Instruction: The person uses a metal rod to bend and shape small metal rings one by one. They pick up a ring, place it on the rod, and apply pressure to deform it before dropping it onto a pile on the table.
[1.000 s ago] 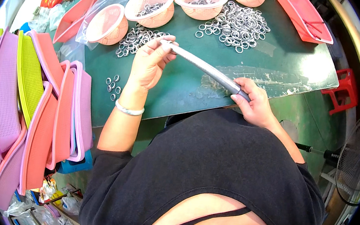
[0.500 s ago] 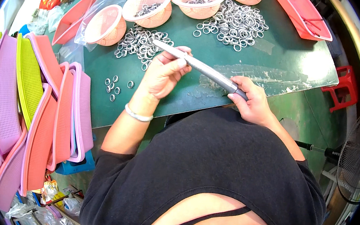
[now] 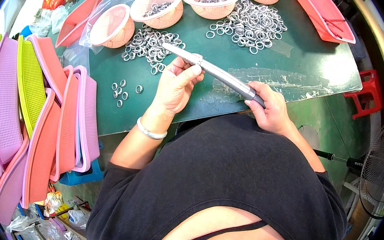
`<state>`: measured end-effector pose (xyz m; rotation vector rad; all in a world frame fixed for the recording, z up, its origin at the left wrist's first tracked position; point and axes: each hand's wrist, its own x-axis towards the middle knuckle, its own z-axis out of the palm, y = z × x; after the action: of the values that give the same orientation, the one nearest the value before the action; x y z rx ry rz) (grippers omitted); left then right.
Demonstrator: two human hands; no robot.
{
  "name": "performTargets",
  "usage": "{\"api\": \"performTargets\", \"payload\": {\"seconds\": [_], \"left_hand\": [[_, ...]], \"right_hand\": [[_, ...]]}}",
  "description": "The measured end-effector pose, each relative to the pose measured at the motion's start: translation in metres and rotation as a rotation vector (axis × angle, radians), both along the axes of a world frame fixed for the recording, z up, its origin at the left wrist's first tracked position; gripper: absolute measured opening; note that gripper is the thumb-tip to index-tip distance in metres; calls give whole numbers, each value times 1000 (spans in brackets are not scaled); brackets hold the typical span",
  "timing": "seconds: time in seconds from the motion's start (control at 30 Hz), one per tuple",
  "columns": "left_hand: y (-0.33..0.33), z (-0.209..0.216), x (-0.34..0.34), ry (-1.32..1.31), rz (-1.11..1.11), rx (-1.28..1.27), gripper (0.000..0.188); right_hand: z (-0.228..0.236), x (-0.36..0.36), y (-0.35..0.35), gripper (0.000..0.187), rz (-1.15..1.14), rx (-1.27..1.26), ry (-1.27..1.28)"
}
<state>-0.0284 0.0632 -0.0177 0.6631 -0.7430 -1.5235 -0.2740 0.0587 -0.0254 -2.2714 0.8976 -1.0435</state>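
A tapered metal ring mandrel [image 3: 224, 76] slants across in front of me, its thin tip to the upper left. My right hand [image 3: 270, 108] is closed round its dark handle. My left hand [image 3: 179, 83] pinches a silvery ring [image 3: 199, 61] that sits around the mandrel toward the thin end; the fingers partly cover it. Just beyond my left hand lies a heap of silvery rings [image 3: 150, 45]. Several loose rings [image 3: 121, 91] are spread on the green table [image 3: 155, 111] left of my wrist.
A larger heap of rings [image 3: 253, 25] lies at the back. Pink baskets [image 3: 163, 16], some with rings inside, line the far side. A red tray [image 3: 324, 17] stands far right. Stacked plastic baskets [image 3: 7, 100] crowd the left; a red stool [image 3: 368, 94] and a fan [image 3: 379, 163] stand right.
My left hand has shifted slightly right along the mandrel, and a ring now shows around it at the fingertips. My right hand and the mandrel have hardly moved.
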Motion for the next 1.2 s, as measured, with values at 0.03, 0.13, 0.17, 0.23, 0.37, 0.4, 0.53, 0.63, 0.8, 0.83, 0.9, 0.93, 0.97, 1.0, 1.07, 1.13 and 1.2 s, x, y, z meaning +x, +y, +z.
{"api": "performTargets", "payload": {"seconds": [0.03,0.13,0.17,0.23,0.37,0.4,0.53,0.63,0.8,0.83,0.9,0.93,0.97,1.0,1.07,1.13,1.2], "left_hand": [[2,4,-4,2,23,20,23],[3,6,-9,6,41,40,22],[3,6,-9,7,38,39,22],[3,6,-9,-11,50,38,21],[-8,5,-2,12,81,-9,14],[-16,11,3,62,190,-18,8],[-56,39,55,-37,439,-192,9],[-99,43,94,-662,743,-257,23],[-110,53,93,-1644,941,-323,38],[-103,49,84,-1530,728,-273,32],[-89,38,67,-1571,269,-268,30],[-80,30,60,-1858,285,-433,31],[-77,23,57,-1972,246,-522,31],[-75,21,51,-2050,225,-496,30],[-73,17,47,-2126,208,-508,28],[-72,12,47,-2126,222,-587,26],[-74,10,48,-2092,234,-659,26]], "right_hand": [[-1,0,0,34,1,-7,-6],[-2,0,-1,34,2,-11,-14],[-3,-1,0,34,-1,-2,-12],[-3,-1,0,34,0,13,-10],[0,0,1,33,2,102,-38],[0,0,1,33,0,140,-51],[-7,-5,1,32,15,245,-120],[-9,-4,0,32,7,331,-146],[-12,-1,-1,29,7,426,-277],[-11,-1,-1,29,9,446,-277],[-7,-2,-2,28,19,484,-276],[-6,-2,-3,29,20,488,-273],[-5,-2,-3,29,23,491,-269],[-5,-2,-3,29,23,493,-266],[-7,-2,-2,29,17,496,-276],[-7,-2,-2,29,18,496,-277],[-7,-3,-3,29,24,496,-268]]}}
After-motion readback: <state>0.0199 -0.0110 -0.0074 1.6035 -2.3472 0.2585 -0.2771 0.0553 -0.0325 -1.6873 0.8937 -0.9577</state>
